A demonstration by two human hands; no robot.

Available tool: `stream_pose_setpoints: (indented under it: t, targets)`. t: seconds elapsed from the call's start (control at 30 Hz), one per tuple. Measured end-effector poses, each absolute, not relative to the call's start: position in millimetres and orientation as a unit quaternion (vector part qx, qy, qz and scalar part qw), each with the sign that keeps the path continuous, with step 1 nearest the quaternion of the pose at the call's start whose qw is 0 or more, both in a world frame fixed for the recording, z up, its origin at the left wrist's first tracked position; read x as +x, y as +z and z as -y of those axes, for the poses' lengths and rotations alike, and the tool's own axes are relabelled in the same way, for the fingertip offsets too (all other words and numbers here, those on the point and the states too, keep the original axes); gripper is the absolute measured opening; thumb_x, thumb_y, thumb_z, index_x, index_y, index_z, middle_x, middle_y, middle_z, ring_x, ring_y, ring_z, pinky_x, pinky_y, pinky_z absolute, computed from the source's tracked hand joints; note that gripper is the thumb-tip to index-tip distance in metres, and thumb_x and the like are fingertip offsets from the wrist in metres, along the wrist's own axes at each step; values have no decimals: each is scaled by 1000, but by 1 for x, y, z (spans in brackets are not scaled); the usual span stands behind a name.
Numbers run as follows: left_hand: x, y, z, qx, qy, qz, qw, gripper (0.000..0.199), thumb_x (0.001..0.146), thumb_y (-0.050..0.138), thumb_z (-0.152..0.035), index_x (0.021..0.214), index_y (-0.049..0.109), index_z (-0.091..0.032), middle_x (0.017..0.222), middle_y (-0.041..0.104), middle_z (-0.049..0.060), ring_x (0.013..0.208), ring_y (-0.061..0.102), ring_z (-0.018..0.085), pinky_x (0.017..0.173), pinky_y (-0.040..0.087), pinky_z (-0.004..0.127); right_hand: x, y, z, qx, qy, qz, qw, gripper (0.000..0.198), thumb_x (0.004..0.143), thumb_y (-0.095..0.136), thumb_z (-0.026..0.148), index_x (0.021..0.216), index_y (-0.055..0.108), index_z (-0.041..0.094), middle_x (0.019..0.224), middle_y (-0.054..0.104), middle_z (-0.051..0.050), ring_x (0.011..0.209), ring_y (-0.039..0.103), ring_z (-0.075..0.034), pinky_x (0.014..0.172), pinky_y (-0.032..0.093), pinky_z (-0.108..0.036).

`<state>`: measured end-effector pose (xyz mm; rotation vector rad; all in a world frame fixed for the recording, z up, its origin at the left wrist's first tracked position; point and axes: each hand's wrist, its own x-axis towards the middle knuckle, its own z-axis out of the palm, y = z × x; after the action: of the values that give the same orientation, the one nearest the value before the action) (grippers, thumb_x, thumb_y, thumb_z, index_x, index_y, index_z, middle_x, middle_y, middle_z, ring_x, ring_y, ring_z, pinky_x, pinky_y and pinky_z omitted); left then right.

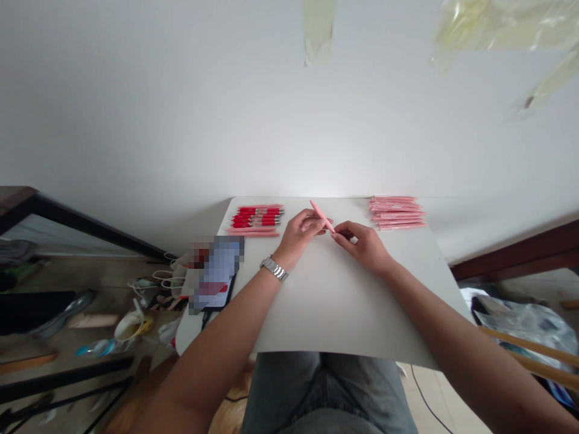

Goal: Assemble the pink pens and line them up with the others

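A slim pink pen (320, 214) is held at a slant above the middle of the white table (344, 307). My left hand (302, 230), with a metal watch (274, 268) on its wrist, grips the pen along its middle between thumb and fingers. At the pen's lower right end, my right hand (359, 242) pinches the tip with thumb and forefinger. To the left lies a row of red pens (257, 221) with clear and silver parts, and pink pens (253, 231) beside them. A stack of pink pens (398, 214), seemingly in clear sleeves, lies at the back right.
A phone (219, 271), partly blurred out, lies at the table's left edge with a cable. The white wall (253, 108) rises directly behind the table. Cables, a cup (130, 325) and a bottle (97, 348) are on the left; plastic bags (529, 319) lie on the right.
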<state>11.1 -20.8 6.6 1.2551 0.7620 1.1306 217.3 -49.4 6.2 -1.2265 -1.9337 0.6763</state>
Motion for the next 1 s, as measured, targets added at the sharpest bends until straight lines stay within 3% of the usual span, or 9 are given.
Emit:
stream_pose_setpoints:
  t: [0.43, 0.67, 1.0]
  targets:
    - [6, 3, 9, 453, 586, -340, 579, 34, 87, 77, -50, 108, 78, -22, 101, 74, 6, 99, 70, 17, 95, 60, 35, 220, 4, 47, -472, 258, 768, 348, 27, 99, 59, 48, 99, 68, 23, 85, 72, -5, 73, 62, -19, 69, 48, -32]
    - [5, 3, 9, 458, 580, -334, 585, 35, 87, 77, -50, 109, 80, -23, 103, 75, 7, 103, 70, 19, 98, 59, 37, 221, 7, 49, -459, 265, 769, 358, 25, 98, 59, 46, 96, 66, 22, 81, 68, -3, 70, 58, -17, 68, 46, -30]
    - [10, 4, 14, 469, 562, -310, 607, 32, 87, 79, -46, 105, 82, -19, 113, 75, 9, 102, 69, 18, 97, 60, 35, 220, 6, 47, -452, 226, 785, 358, 34, 104, 50, 49, 107, 69, 20, 83, 70, -4, 69, 59, -17, 67, 44, -30]
